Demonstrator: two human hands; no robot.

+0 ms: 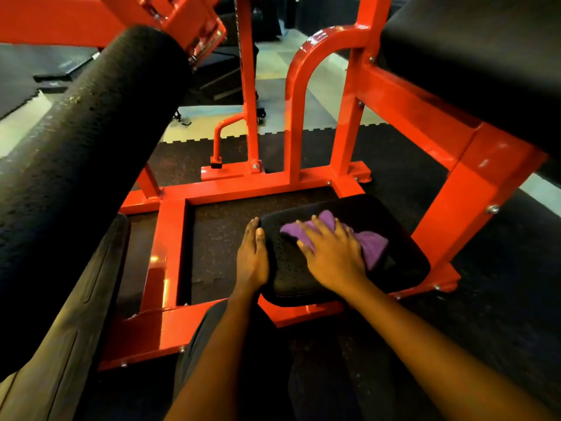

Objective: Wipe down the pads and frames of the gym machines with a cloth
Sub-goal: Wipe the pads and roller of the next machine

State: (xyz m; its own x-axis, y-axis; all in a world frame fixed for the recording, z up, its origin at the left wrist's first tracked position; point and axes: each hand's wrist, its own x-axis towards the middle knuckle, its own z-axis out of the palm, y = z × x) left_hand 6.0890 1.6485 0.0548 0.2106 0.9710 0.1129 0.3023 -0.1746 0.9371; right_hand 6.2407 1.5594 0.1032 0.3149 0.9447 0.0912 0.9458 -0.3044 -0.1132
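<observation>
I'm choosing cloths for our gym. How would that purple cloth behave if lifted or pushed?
The purple cloth looks floppy: it bunches in folds under the right hand. Probably light and unlikely to roll, lying crumpled flat on the black pad.

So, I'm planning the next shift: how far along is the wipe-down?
Nothing reads as clearly finished. In hand: the right hand presses the purple cloth on the low black pad, the left hand resting on its edge. Left, seemingly: foam roller, upper pad, red frame.
</observation>
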